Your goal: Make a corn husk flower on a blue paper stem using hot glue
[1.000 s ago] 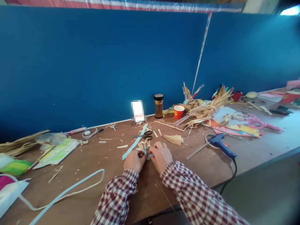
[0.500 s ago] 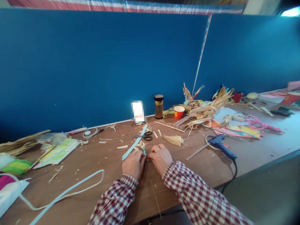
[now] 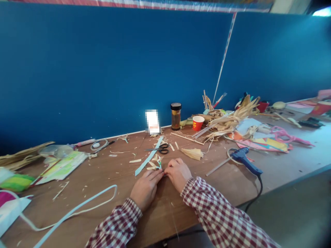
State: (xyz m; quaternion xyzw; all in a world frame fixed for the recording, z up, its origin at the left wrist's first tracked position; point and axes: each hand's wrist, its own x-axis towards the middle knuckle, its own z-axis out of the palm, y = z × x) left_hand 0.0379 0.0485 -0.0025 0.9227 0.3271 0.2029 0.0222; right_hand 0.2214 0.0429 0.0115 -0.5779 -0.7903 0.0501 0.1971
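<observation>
A small corn-husk flower (image 3: 156,163), with pale petals and a blue-green wrapped stem, lies at my fingertips. My left hand (image 3: 146,187) stretches its fingers flat and together, their tips touching the stem's near end. Curled fingers of my right hand (image 3: 179,174) pinch at the same end, which they partly hide. Just beyond, a light blue paper strip (image 3: 147,161) runs obliquely across the table. Black-handled scissors (image 3: 162,149) lie by its far end, their blades crossing the strip.
To the right are a blue glue gun (image 3: 244,160) with a cord, a dried husk piece (image 3: 192,153) and pink scissors (image 3: 284,135). A lidded jar (image 3: 176,117), a red paper cup (image 3: 198,123) and a husk pile (image 3: 227,122) stand behind. A white cable (image 3: 85,209) loops at left.
My left hand has drawn slightly back and left, its fingers going from a pinch to stretched flat. More of the husk flower shows. My right hand stays nearly in place.
</observation>
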